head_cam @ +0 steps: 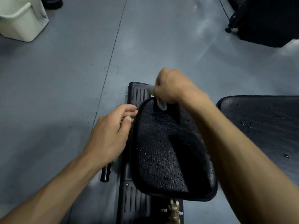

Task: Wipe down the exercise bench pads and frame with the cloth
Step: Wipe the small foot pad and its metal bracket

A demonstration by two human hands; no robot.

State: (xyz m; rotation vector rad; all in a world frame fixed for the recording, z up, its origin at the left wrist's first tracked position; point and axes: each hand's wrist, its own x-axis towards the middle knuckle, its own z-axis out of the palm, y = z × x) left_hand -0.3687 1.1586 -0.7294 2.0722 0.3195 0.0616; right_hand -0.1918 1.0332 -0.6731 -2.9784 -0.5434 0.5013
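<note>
Bare forearms, no sleeves, bare hands

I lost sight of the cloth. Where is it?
In the head view, the cloth is bunched in the right hand, on the far end of the seat pad.
</note>
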